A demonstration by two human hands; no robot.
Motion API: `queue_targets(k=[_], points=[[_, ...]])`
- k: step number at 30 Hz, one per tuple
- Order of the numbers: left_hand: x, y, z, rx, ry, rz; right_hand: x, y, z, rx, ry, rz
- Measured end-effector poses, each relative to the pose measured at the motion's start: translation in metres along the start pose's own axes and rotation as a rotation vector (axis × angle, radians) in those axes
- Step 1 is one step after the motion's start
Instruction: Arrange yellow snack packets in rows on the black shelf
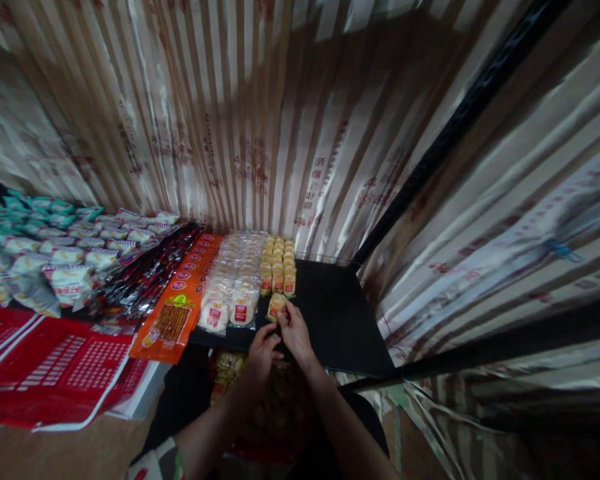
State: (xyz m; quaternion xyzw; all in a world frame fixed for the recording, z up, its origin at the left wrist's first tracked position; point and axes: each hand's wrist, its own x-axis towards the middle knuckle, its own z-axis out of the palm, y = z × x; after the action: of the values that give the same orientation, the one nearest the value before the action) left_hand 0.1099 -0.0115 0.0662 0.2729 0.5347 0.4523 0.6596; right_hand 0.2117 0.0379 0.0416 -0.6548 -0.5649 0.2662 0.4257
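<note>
My right hand (293, 327) pinches the edge of a small yellow snack packet (277, 307) above the front of the black shelf (335, 313). Just left of it, my left hand (265, 348) has its fingers partly curled; whether anything is between them I cannot make out. Rows of the same yellow packets (279, 263) stand directly behind the pinched one. To their left lie two rows of clear-wrapped pale round cakes (243, 303) with red labels. Beneath my forearms, more yellow packets (229, 367) sit in a dim red container.
An orange snack bag (173, 320), dark shiny packets (145, 267), white packets (70, 283) and green packets (35, 210) line the shelf leftward. A red bag (60, 367) hangs below. Black poles (430, 153) and striped sheeting (260, 113) enclose the shelf.
</note>
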Motion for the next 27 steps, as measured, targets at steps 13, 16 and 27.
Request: queue_targets(k=[13,16,27], points=[[0.053,0.001,0.004,0.037,-0.008,0.110,0.036,-0.004,0.028,0.012,0.016,0.042],[0.059,-0.001,0.003,0.051,0.011,0.136,0.037,0.000,0.032,0.039,0.054,0.023],[0.065,0.001,0.002,0.115,0.022,0.180,0.031,0.008,0.041,0.164,0.106,-0.057]])
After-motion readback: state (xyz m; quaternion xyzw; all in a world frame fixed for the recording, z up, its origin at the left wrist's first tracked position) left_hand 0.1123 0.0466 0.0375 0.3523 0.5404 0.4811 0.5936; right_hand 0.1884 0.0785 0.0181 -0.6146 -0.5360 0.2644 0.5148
